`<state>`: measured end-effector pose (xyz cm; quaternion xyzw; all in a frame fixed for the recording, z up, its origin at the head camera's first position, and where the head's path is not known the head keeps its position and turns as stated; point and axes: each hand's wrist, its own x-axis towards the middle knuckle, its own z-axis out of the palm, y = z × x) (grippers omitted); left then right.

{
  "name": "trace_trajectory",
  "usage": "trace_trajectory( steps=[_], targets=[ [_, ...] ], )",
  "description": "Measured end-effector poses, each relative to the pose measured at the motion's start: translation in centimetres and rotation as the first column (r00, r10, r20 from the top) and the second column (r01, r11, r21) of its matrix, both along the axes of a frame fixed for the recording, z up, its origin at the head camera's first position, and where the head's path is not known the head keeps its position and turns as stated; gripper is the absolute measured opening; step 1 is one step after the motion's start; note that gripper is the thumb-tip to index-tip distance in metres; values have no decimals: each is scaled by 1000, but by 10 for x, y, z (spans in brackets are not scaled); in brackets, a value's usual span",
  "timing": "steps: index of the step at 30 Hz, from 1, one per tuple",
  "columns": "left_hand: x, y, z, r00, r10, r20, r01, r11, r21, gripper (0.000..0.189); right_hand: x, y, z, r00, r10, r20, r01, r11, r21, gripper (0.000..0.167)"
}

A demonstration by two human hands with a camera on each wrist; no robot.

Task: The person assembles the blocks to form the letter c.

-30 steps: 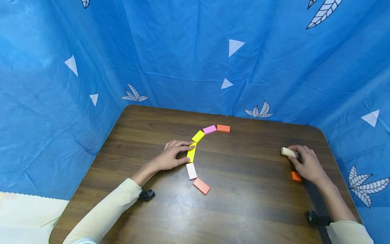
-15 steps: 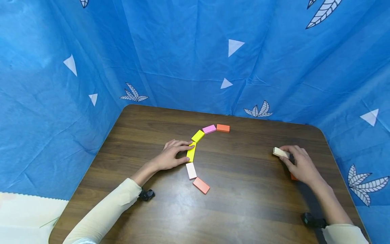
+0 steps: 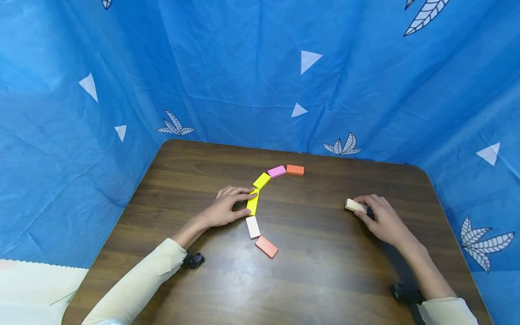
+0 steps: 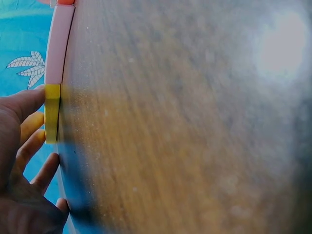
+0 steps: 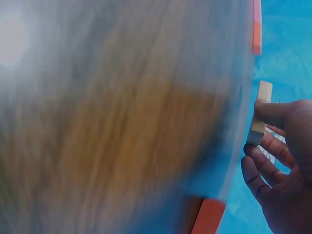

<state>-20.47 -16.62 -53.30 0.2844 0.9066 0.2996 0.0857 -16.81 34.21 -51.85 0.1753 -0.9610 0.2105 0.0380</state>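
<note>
My left hand [image 3: 225, 211] holds a yellow block [image 3: 253, 205] flat on the table, thumb at its near end and fingertips at its far end. This block is part of a curved row: a second yellow block [image 3: 262, 180], a pink block [image 3: 277, 171] and an orange-red block [image 3: 295, 170] run beyond it. On the near side lie a white block [image 3: 253, 227] and a salmon block [image 3: 266, 247]. Over the table's right side, my right hand [image 3: 383, 221] pinches a plain wooden block [image 3: 355, 206] between thumb and fingers; the right wrist view shows this wooden block [image 5: 264, 91] too.
An orange block [image 5: 208, 218] lies low in the right wrist view; the head view does not show it, with the right arm over that area. Blue printed cloth [image 3: 243, 67] hangs behind and beside the brown table [image 3: 317, 289].
My right hand has moved left with the wooden block, away from the orange block at the right, which has gone out of sight in the head view. The left hand stays on the yellow block.
</note>
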Motion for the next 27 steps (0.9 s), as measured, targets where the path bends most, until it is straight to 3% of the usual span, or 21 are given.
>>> trace_trajectory(
  steps=[12, 27],
  targets=[
    [-1, 1, 1, 1000, -2, 20, 1, 1000, 11, 59, 8, -31, -5, 997, 82, -9, -82, 997, 3, 33],
    [-1, 0, 1, 1000, -6, 9, 6, 1000, 18, 61, 23, -64, -7, 984, 155, 84, -152, 988, -41, 32]
  ],
)
